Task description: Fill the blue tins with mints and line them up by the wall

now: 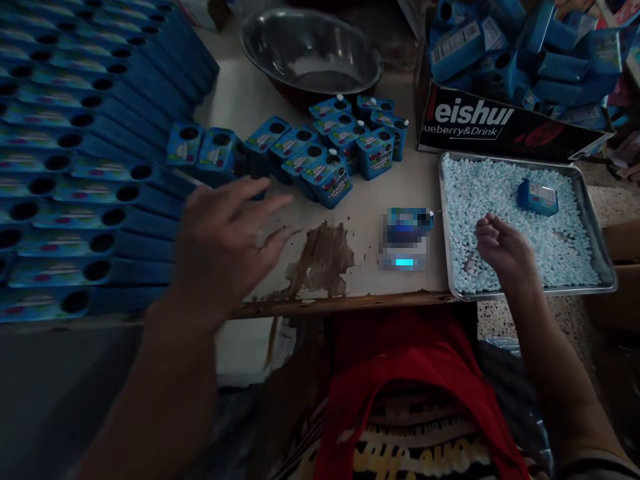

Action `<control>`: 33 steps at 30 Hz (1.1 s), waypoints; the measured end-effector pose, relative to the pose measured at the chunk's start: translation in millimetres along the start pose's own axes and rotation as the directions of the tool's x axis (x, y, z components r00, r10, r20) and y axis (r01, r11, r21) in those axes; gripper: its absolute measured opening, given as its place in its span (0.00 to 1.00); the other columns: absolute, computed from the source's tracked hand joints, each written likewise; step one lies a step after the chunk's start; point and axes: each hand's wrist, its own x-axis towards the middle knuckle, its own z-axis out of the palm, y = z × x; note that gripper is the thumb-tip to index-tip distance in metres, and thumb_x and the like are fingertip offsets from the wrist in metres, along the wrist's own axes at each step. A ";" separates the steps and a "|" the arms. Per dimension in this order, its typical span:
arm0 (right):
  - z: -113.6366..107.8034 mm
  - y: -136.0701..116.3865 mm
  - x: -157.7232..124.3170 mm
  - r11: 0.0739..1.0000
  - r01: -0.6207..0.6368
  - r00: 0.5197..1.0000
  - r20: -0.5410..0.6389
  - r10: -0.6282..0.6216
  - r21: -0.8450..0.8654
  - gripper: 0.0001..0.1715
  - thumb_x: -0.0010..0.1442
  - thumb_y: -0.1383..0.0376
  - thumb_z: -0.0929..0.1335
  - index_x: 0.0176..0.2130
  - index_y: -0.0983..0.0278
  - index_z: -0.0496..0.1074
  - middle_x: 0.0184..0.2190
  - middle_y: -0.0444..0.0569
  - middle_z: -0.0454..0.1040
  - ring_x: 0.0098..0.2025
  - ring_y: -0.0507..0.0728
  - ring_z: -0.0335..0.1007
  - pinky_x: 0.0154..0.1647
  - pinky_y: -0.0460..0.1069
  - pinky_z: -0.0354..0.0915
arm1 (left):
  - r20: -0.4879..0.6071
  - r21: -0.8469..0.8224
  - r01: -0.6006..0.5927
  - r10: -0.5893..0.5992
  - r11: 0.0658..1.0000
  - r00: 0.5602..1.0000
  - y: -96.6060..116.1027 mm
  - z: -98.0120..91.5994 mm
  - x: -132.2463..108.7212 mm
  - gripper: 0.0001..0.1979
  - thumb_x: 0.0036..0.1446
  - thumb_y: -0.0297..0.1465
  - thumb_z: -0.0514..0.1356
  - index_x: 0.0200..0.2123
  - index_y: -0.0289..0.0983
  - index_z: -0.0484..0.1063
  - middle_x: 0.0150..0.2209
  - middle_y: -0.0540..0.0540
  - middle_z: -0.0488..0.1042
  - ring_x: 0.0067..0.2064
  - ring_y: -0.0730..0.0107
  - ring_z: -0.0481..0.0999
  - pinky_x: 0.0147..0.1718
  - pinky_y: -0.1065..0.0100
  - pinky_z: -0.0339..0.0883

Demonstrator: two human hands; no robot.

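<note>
Head view gives me both hands over the tabletop [367, 220]; the left hand [225, 240] hangs near a loose cluster of blue containers [333, 180], its fingers [265, 205] spread wide with nothing visible between them; whether it touches the nearest container I cannot tell. I see the right hand [507, 250] over a metal tray [447, 220] filled with pale blue pellets [560, 247]; its fingers are drawn narrow, and I cannot tell whether they pinch any pellets. One blue container lies on its side on those pellets, the lying container [540, 197] being beyond the right hand; another, the weighed container [400, 220], rests on a small device with a lit cyan display [404, 262], pixelated but probably a scale. Some cluster containers wear white caps; at left stand packed rows [110, 137] of containers; a metal bowl [350, 40] and a full carton [460, 123] stand behind.
</note>
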 end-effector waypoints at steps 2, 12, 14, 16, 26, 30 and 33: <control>14.5 16.0 -2.0 0.997 -0.057 0.998 0.040 0.055 0.043 0.21 0.83 0.67 0.59 0.37 0.63 0.70 0.28 0.41 0.69 0.20 0.44 0.57 0.17 0.37 0.54 | 0.021 -0.028 0.024 -0.023 0.999 1.000 18.6 11.0 4.3 0.16 0.72 0.37 0.67 0.59 0.41 0.82 0.64 0.38 0.81 0.67 0.44 0.81 0.71 0.41 0.68; 68.5 29.6 42.7 0.848 0.459 0.856 0.388 -0.342 -0.265 0.13 0.74 0.53 0.73 0.38 0.56 0.76 0.30 0.44 0.72 0.31 0.52 0.71 0.30 0.47 0.70 | 0.116 -0.219 0.131 -0.108 0.967 0.987 67.4 20.6 8.9 0.19 0.69 0.37 0.72 0.61 0.45 0.81 0.63 0.41 0.83 0.65 0.48 0.82 0.68 0.45 0.75; 75.1 29.9 52.3 0.790 0.509 0.831 0.435 -0.347 -0.342 0.16 0.73 0.48 0.72 0.39 0.55 0.78 0.31 0.44 0.72 0.32 0.53 0.71 0.30 0.49 0.70 | 0.119 -0.284 0.151 -0.122 0.947 0.985 72.8 23.3 8.9 0.20 0.68 0.36 0.72 0.62 0.47 0.81 0.62 0.42 0.83 0.65 0.48 0.82 0.68 0.45 0.75; 81.1 30.0 58.3 0.754 0.532 0.817 0.467 -0.338 -0.384 0.17 0.73 0.46 0.72 0.41 0.55 0.79 0.31 0.45 0.73 0.32 0.54 0.71 0.30 0.50 0.69 | 0.161 -0.351 0.200 -0.152 0.915 0.975 78.0 25.8 9.9 0.21 0.67 0.36 0.72 0.62 0.49 0.81 0.62 0.44 0.83 0.66 0.47 0.81 0.70 0.44 0.74; 94.3 38.7 49.0 0.722 0.561 0.793 0.514 -0.327 -0.406 0.27 0.73 0.37 0.69 0.41 0.55 0.76 0.32 0.46 0.71 0.36 0.56 0.73 0.34 0.51 0.73 | 0.286 -0.493 0.417 -0.310 0.764 0.907 98.5 46.4 22.5 0.31 0.64 0.34 0.74 0.69 0.47 0.75 0.63 0.43 0.82 0.66 0.49 0.82 0.70 0.49 0.74; 100.6 48.4 34.2 0.685 0.598 0.778 0.505 -0.373 -0.416 0.33 0.71 0.31 0.67 0.41 0.56 0.75 0.34 0.47 0.73 0.38 0.56 0.75 0.36 0.50 0.74 | 0.349 -0.503 0.470 -0.326 0.726 0.878 108.1 60.8 26.1 0.35 0.63 0.34 0.74 0.72 0.47 0.72 0.63 0.43 0.83 0.66 0.49 0.82 0.68 0.50 0.75; 105.3 59.2 23.7 0.652 0.615 0.774 0.498 -0.391 -0.443 0.36 0.70 0.29 0.66 0.41 0.56 0.74 0.35 0.47 0.74 0.38 0.56 0.74 0.37 0.50 0.74 | 0.393 -0.483 0.498 -0.330 0.720 0.859 118.0 62.8 31.9 0.35 0.63 0.33 0.75 0.71 0.46 0.73 0.62 0.43 0.84 0.64 0.50 0.83 0.66 0.53 0.76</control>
